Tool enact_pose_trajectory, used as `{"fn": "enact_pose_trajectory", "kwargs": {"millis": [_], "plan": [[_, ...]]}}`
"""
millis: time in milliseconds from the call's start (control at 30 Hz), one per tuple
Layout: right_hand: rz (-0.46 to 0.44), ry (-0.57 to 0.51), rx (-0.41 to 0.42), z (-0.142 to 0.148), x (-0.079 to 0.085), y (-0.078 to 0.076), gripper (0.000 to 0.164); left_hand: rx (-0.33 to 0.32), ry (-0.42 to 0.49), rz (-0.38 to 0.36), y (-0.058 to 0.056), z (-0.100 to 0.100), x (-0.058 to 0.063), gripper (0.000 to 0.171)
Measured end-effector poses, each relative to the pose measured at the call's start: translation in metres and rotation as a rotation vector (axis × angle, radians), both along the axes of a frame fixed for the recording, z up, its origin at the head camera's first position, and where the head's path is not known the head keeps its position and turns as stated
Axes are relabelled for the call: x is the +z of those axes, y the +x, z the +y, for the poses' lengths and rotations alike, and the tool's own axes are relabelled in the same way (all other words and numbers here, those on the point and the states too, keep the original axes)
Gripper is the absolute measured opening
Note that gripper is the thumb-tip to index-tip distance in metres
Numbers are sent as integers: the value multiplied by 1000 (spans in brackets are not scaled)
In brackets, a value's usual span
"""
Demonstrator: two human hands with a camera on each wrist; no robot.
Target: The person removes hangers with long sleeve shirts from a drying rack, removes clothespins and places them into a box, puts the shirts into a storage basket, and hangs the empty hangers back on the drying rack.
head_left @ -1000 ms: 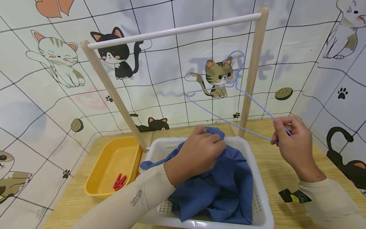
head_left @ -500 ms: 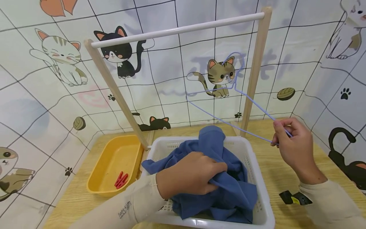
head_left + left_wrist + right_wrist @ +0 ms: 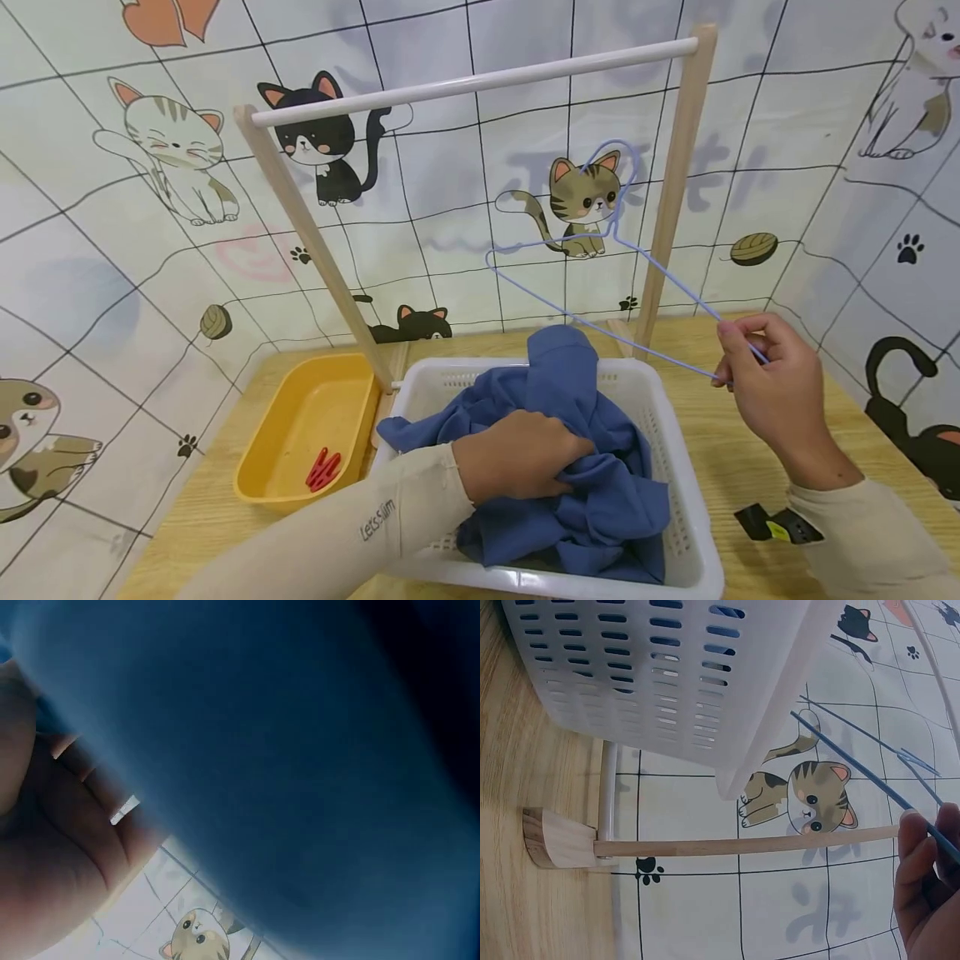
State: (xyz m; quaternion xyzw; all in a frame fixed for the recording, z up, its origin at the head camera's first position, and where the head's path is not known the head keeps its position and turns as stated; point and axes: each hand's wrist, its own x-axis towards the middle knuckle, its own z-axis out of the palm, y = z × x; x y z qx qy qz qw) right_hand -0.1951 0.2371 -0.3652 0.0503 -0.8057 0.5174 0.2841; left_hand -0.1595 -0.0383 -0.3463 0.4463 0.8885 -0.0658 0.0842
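Note:
In the head view a blue garment [image 3: 566, 392] lies bunched up in a white plastic basket [image 3: 686, 508], its exact kind not showing. My left hand [image 3: 521, 454] grips a fold of it from above, with the fingertips partly hidden by cloth. Blue cloth [image 3: 277, 772] fills most of the left wrist view, in front of that hand's fingers. Off to the right of the basket, my right hand [image 3: 776, 392] pinches one end of a light-blue wire clothes hanger [image 3: 540, 293]. The hanger's hook points up, and its free end reaches left above the basket's far edge.
Behind the basket stands a drying rack with wooden posts [image 3: 678, 167] and a white top bar [image 3: 480, 82]. A yellow tray [image 3: 315, 400] holding several red clothespins [image 3: 323, 471] sits on the wooden table [image 3: 720, 442] at left. The cat-patterned wall is close behind.
My left hand has come down from the garment's far top part to its middle, and the cloth there has shifted. My right hand keeps the hanger nearly still.

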Motion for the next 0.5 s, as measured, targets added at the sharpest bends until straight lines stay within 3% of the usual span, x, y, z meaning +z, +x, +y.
{"fn": "enact_pose_trajectory", "kwargs": {"millis": [133,333,500], "plan": [[2,4,8,-2,0,0,7,3,-17,-6,-3,4,-10,26],[6,-9,13,-4,1,0,8,9,-69,-5,-7,12,-27,9],[8,-1,27,-4,-2,-1,9,36,-107,-32,-11,20,-38,9]]}}
